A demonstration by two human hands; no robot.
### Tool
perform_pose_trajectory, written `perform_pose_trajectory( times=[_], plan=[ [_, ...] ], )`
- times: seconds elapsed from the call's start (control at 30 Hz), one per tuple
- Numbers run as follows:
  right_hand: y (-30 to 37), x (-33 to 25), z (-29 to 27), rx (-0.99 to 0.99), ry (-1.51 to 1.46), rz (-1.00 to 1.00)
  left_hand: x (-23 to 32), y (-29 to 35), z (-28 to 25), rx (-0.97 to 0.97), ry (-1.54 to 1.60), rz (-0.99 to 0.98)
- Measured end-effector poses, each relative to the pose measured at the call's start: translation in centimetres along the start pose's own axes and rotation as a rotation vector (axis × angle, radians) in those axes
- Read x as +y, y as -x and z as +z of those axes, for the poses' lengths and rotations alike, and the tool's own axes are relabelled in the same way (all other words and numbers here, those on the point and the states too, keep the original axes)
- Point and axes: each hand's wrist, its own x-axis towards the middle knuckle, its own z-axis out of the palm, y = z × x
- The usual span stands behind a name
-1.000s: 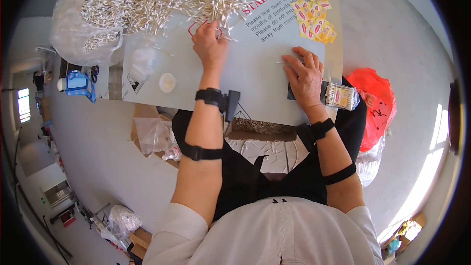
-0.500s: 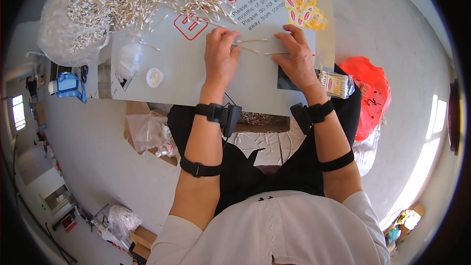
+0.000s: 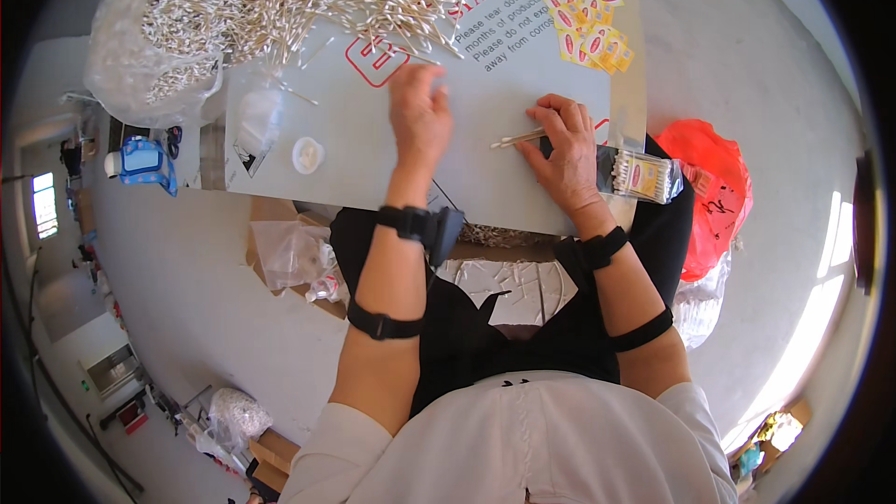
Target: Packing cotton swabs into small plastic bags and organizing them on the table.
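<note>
So, going left to right: a blue pouch (image 3: pixel 147 164) sat way off to the left of both hands, then a clear plastic bag (image 3: pixel 112 75) spilling a huge pile of loose cotton swabs (image 3: pixel 280 9) across the table (image 3: pixel 355 154), up and left of the left hand and running past its fingertips. A round white dish (image 3: pixel 308 155) was just left of that wrist. The left hand (image 3: pixel 418 117) was blurry, fingers loosely curled near the pile's lower edge; couldn't tell if it had anything. Half a second earlier swabs stuck out from both hands, close together. Now the hands were farther apart and a small bunch of swabs (image 3: pixel 518 138) was pinched between the thumb and fingers of the right hand (image 3: pixel 566 154), tips pointing left into the gap. So the gathered ones were all in view on the right side, with none clearly showing at the left. Yellow cards (image 3: pixel 588 19) lay above the right hand, a filled swab packet (image 3: pixel 646 175) just right of it, and a red bag (image 3: pixel 714 201) beyond that.
</note>
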Motion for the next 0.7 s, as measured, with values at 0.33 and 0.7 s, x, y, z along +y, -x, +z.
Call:
perform_pose_trajectory(
  times=[0.33,0.7],
  plan=[
    [0.1,0.3,-0.1,-0.063,-0.023,-0.026,-1.5,-2.5,1.4,-0.165,-0.208,0.204],
    [-0.1,0.0,-0.2,-0.070,-0.051,-0.026,-1.5,-8.1,0.7,-0.186,-0.393,0.275]
  ],
)
